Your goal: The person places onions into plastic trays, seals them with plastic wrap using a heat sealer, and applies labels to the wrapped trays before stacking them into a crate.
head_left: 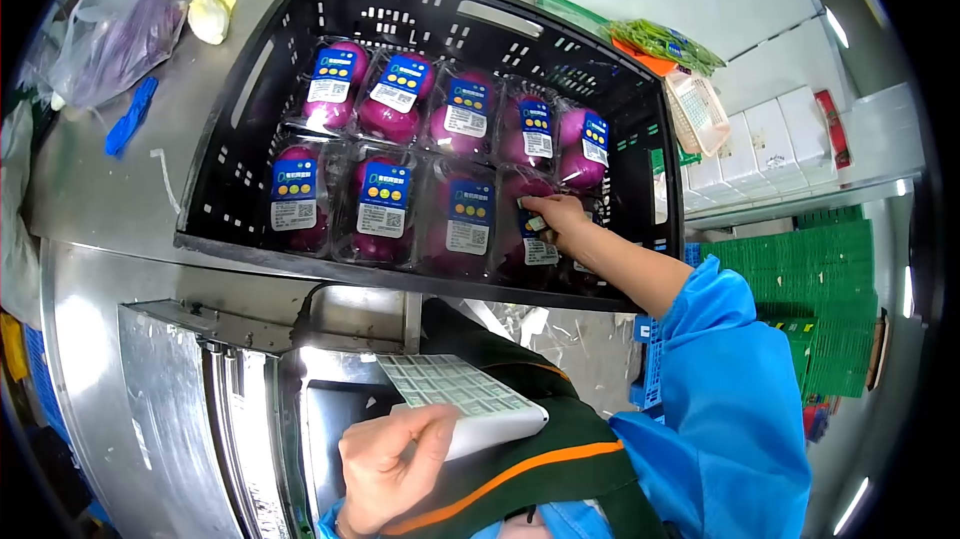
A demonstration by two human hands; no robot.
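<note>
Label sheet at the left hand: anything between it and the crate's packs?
The crate's near wall stands between the label sheet and the packs. The right hand reaches over it; nothing visible blocks that hand.

Small print on blue pack labels (384, 197) too small to read. R hand (556, 220) hides part of one label in near row, right side; pack at near R corner (584, 264) mostly hidden behind wrist & forearm. Stickers on sheet (460, 384) in L hand (395, 459): print too tiny to tell. L sleeve cut off at bottom edge. Plastic bag (120, 39) at far L blurs its purple contents, can't tell what. Gray item at left edge partly cut off.
</note>
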